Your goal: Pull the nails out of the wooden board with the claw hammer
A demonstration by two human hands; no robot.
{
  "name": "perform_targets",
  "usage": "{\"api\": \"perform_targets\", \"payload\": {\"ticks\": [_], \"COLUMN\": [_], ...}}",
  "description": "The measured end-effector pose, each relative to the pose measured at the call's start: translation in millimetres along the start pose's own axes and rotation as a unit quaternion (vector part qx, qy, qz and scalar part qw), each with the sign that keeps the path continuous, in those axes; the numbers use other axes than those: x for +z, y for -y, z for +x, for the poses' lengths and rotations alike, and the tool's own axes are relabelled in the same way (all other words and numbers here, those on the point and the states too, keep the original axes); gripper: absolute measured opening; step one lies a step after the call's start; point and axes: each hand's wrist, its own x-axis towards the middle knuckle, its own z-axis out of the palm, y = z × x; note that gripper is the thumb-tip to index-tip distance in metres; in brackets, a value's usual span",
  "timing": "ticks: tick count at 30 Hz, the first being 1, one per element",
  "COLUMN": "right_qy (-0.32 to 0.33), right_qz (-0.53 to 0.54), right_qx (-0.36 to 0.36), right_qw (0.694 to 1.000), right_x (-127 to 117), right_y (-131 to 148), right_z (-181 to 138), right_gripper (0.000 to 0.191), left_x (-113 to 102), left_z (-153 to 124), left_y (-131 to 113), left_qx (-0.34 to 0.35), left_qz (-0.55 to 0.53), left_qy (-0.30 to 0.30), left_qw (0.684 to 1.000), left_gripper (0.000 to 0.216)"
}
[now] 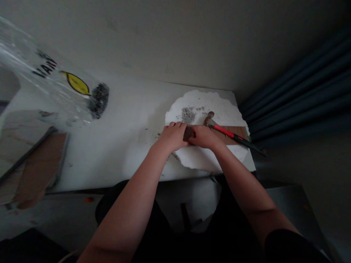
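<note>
My left hand and my right hand are close together, fingers curled over a small dark brown block-like piece. Most of that piece is covered by the hands, so its exact kind is unclear. Under and beside my right hand lies a flat reddish-brown board. A claw hammer with a rusty head and a red and black handle rests across the board, its head just beyond my right hand. Beneath all this is a ragged-edged white slab, with a patch of grey crumbs past my hands.
On the left, a clear plastic bag with black lettering and a yellow leaf shape lies on the white table. Brown and pale flat pieces with a dark bar sit at far left. A dark curtain hangs at right.
</note>
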Motion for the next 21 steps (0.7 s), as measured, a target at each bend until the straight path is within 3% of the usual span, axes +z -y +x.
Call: {"api": "perform_targets", "payload": {"ticks": [21], "right_qy": [0.011], "right_qz": [0.01], "right_qx": [0.007], "right_qw": [1.0], "right_x": [-3.4], "right_y": [2.1], "right_z": [0.3], "right_gripper": [0.023], "left_x": [-0.7], "left_z": [0.9], "left_y": [-0.5], "left_qx": [-0.002], "left_qz": [-0.007], "left_qy": [0.003], "left_qw": [1.0], "left_gripper": [0.062]}}
